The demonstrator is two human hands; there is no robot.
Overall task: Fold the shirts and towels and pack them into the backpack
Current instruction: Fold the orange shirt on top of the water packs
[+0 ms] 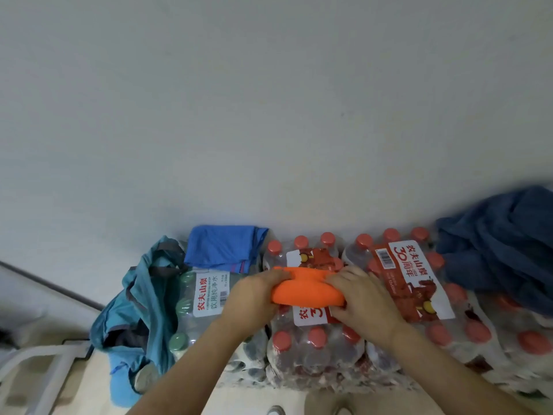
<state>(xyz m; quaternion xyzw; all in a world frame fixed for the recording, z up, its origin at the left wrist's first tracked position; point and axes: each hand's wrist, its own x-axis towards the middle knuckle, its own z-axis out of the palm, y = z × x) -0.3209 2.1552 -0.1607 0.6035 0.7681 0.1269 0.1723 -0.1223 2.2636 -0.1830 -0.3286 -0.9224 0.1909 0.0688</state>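
Orange towel [305,290]: folded into a thick roll-like bundle, held across the middle of the red-capped bottle pack [317,348], over its label.
Left hand [254,298]: grips the towel's left end, fingers curled together over the top edge; thumb not visible.
Right hand [362,298]: grips the towel's right end, fingers bent and bunched on the top, thumb pressed against the near side.
Blue cloth [223,247]: folded flat, lying at the far edge of the green-capped bottle pack [194,310], against the wall [269,100].
Backpack [143,304]: teal, slumped open, touching the left side of the green-capped pack, its mouth showing a dark inside.
Dark blue clothes [502,250]: a crumpled heap at the far right corner of the row of packs, unfolded.
Second red-capped pack [419,283]: just right of the first, partly under the right hand and the heap.
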